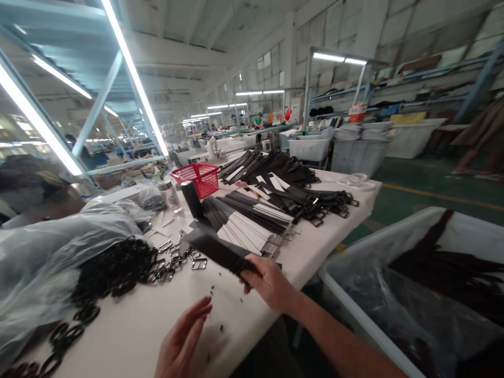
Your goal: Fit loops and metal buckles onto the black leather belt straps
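Strap [220,251], dark and possibly layered, projected from the right hand [270,283] above the pale table [137,325]. It was probably light, flexible and not fragile; a grip near one end, as held, appeared sufficient. The left hand [185,336] appeared empty, fingers slightly bent. Metal buckles [199,264] littered the table; tube lamps [136,79] lit the workshop.

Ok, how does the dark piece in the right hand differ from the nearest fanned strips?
The dark piece is in the right hand's grip; the fanned strips lie on the table. The dark piece shows a broad dark face without white; the fanned strips overlap, with white sections. The fanned strips show metallic-looking ends; the hand covers the dark piece's near end. Both show dark surfaces.
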`<state>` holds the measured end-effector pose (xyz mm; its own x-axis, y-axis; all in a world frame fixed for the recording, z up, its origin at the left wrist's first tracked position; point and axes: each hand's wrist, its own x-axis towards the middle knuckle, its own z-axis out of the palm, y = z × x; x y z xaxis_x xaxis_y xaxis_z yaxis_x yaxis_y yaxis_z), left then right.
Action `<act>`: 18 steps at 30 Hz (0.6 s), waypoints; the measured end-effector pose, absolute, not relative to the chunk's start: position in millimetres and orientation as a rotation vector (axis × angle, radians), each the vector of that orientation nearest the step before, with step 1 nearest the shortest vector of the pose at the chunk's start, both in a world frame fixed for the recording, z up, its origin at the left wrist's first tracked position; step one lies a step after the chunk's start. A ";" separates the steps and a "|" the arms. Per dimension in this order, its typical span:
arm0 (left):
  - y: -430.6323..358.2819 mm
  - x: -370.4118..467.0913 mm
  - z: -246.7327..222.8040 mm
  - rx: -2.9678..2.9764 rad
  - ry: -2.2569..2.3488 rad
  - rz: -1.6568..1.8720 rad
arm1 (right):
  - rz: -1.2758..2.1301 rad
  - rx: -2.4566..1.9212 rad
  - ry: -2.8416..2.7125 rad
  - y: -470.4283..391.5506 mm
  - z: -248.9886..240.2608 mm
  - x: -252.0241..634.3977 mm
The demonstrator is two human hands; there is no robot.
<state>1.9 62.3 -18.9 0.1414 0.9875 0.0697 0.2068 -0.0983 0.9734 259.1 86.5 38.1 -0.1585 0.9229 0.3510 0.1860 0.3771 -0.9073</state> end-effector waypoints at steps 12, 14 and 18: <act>58.6 -11.7 -21.9 1.208 1.283 1.273 | -0.114 -1.721 -1.579 179.2 119.0 401.3; 58.3 -9.0 -18.8 1.204 1.258 1.292 | -0.236 -1.639 -1.755 170.7 98.2 377.3; 55.7 -6.6 -13.9 1.204 1.230 1.310 | -0.135 -1.475 -2.102 151.5 56.0 304.6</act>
<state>-6.6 55.7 -13.9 -0.0754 0.9957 0.0533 -0.0097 -0.0541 0.9985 304.6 151.5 56.0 -0.2358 0.8351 0.4970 0.8919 0.3891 -0.2305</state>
